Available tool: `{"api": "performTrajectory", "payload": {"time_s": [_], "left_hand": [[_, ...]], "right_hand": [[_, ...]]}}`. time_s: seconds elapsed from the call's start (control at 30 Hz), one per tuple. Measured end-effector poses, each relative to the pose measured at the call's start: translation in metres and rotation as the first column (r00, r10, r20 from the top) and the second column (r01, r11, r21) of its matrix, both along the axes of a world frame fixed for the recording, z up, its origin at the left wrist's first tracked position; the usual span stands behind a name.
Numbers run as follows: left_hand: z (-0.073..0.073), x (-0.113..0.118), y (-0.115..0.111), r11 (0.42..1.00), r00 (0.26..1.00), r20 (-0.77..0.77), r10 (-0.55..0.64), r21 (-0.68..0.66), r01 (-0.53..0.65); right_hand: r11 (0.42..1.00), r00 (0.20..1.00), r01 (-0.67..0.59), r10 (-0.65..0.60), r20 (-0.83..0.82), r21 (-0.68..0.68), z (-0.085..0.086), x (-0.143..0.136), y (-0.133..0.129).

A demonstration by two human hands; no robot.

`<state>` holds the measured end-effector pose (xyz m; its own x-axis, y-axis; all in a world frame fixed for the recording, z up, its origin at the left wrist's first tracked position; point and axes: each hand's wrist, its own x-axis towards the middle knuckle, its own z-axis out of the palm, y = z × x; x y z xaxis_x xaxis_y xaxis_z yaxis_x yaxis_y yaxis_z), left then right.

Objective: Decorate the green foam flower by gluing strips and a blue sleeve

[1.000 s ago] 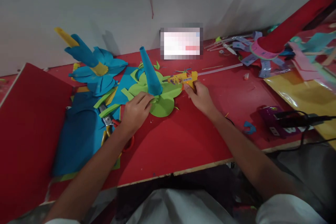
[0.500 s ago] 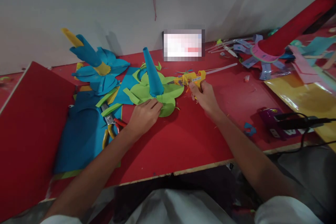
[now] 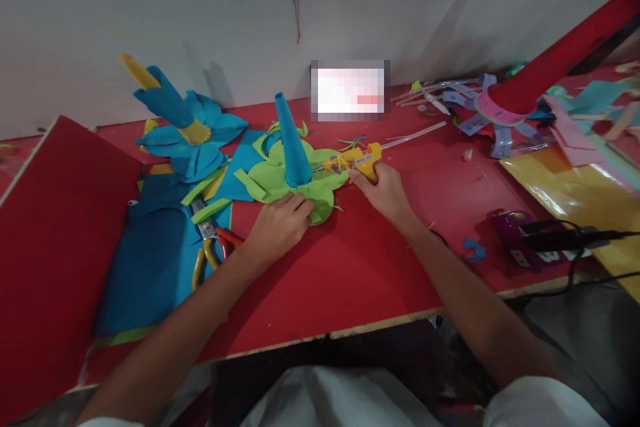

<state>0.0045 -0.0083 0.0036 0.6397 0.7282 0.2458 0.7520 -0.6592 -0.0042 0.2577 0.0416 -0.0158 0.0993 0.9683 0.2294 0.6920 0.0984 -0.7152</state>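
Observation:
A green flower-shaped sheet (image 3: 320,213) lies on the red table, with a blue cone (image 3: 293,147) standing upright at its centre. My left hand (image 3: 283,223) is at the flower's near edge, its curled fingers closed on a petal; the fingertips are partly hidden. My right hand (image 3: 385,193) grips the handle of a yellow hot glue gun (image 3: 367,159). A clear glue stick (image 3: 415,135) juts from the gun's back. Its nozzle points left, close to the cone's base; whether it touches is unclear.
Pliers (image 3: 206,230) and green strips (image 3: 211,211) lie on blue sheets (image 3: 145,267) to the left. Behind them stands a blue flower (image 3: 195,140) with a yellow tip. A red board (image 3: 60,247) rises at far left. A purple box (image 3: 525,240) with black cables sits right.
My right hand has brought the glue gun slightly left and nearer, its nozzle closer to the cone's base. My left hand stays on the green flower.

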Motion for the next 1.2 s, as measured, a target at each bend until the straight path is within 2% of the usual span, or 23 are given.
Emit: {"api": "performTrajectory", "payload": {"time_s": [0.23,0.4,0.5,0.63,0.87,1.2], "left_hand": [[0.007,-0.003,-0.002,0.997,0.999,0.036,0.036,-0.068,-0.033],[0.005,-0.003,0.0,0.975,0.979,-0.039,0.199,-0.097,-0.202],[0.006,-0.001,0.0,0.959,0.962,-0.118,0.248,-0.112,-0.261],[0.009,0.003,-0.001,0.957,0.951,-0.187,0.246,-0.107,-0.269],[0.008,0.005,-0.003,0.984,0.973,-0.187,0.134,-0.091,-0.153],[0.011,0.012,-0.008,0.961,0.954,-0.204,0.221,-0.12,-0.249]], "right_hand": [[1.0,0.976,0.026,-0.027,0.215,0.004,-0.008,0.003,0.001],[0.999,0.912,-0.038,0.032,0.409,0.007,-0.005,-0.008,-0.008],[0.998,0.879,-0.05,0.061,0.474,-0.035,0.002,-0.018,-0.015],[0.996,0.859,-0.056,0.084,0.506,-0.071,0.009,-0.028,-0.02],[0.992,0.848,-0.079,0.116,0.518,-0.093,0.009,-0.03,-0.021],[0.992,0.837,-0.084,0.123,0.533,-0.096,0.008,-0.035,-0.021]]}}
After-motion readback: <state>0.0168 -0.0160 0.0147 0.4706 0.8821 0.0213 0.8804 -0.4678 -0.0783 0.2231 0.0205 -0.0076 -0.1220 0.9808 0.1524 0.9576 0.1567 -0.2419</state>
